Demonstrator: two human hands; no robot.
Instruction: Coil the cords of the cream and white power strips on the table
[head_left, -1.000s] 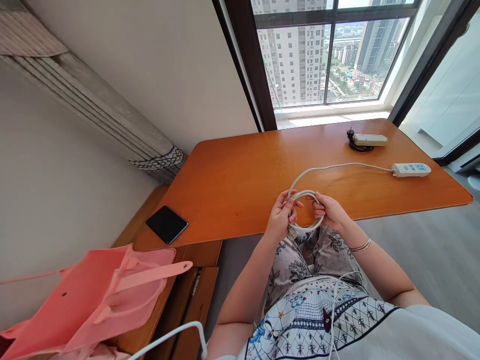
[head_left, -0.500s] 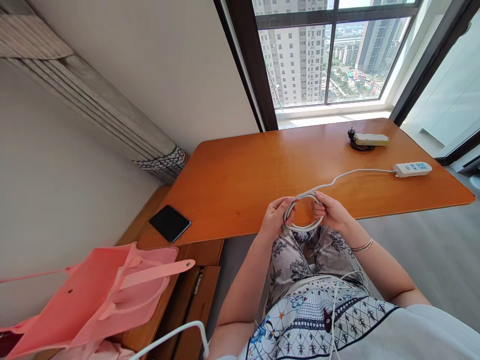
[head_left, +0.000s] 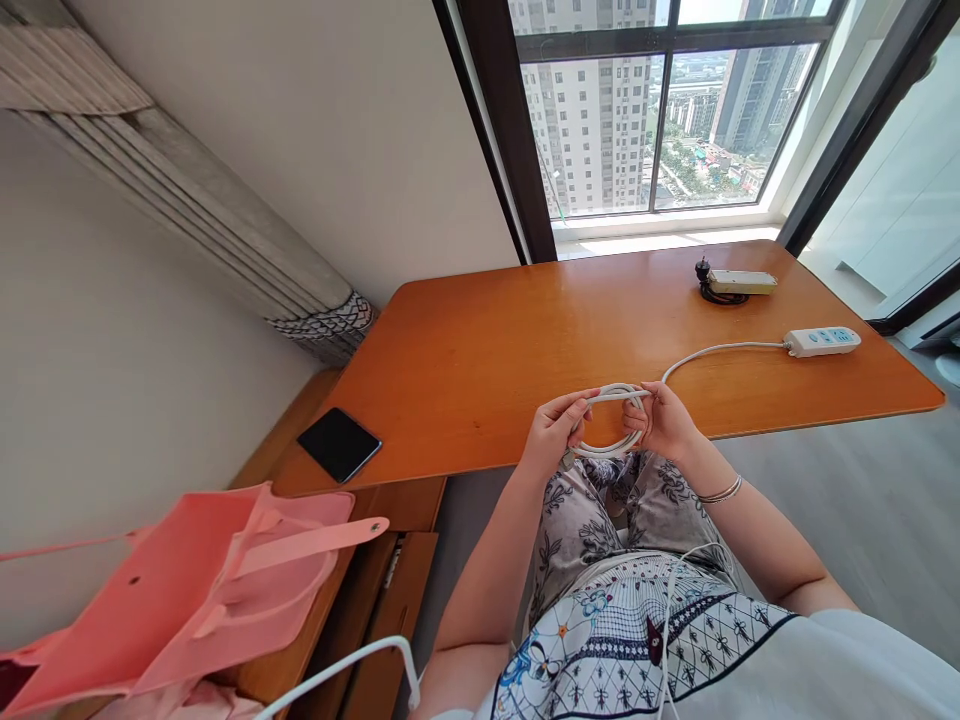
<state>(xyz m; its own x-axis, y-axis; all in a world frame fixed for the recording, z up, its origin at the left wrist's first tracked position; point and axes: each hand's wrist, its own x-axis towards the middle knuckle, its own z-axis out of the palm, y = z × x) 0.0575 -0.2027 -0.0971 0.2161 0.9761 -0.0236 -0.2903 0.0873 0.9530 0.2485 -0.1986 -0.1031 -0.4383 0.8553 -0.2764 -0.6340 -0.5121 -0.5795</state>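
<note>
A white power cord [head_left: 609, 447] is looped into a round coil between my two hands, just over my lap at the table's front edge. My left hand [head_left: 556, 430] is closed on the coil's left side. On the opposite side, my right hand [head_left: 663, 420] grips the coil and the cord leading away from it. That cord curves across the tabletop to a white power strip [head_left: 823, 342] with blue-marked sockets, lying near the table's right end. A plug-like end shows below my left hand, partly hidden.
On the orange-brown table [head_left: 480, 350] lie a second power strip [head_left: 742, 282] with a black bundled cord, at the back right, and a black tablet [head_left: 340, 445] at the left corner. A pink bag [head_left: 195, 590] rests at lower left. Beyond the table is a window [head_left: 667, 130].
The cord running from the power strip has been drawn to my right hand, and a strand now stretches across the coil's top between both hands. The view has shifted slightly.
</note>
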